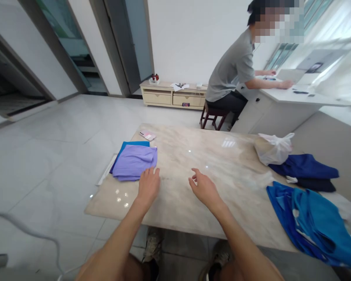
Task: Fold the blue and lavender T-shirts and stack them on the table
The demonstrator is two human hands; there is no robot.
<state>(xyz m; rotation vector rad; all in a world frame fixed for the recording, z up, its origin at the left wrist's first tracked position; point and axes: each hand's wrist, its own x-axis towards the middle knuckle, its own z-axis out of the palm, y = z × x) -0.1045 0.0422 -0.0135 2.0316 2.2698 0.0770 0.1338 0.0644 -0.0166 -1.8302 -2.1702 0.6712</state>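
Observation:
My left hand (148,185) lies flat and open on the marble table (210,164), its fingertips just beside the near right corner of a folded purple garment (133,162). That garment sits on top of a folded teal one (128,144) near the table's left edge. My right hand (203,187) hovers open over the bare middle of the table, fingers spread, holding nothing. A heap of bright blue clothing (312,224) lies at the right front, well away from both hands.
A dark navy garment (305,169) and a white plastic bag (273,148) lie at the far right. A pink phone (148,135) rests near the far left edge. Another person (236,74) sits on a stool at a white desk behind. A low cabinet (172,95) stands by the wall.

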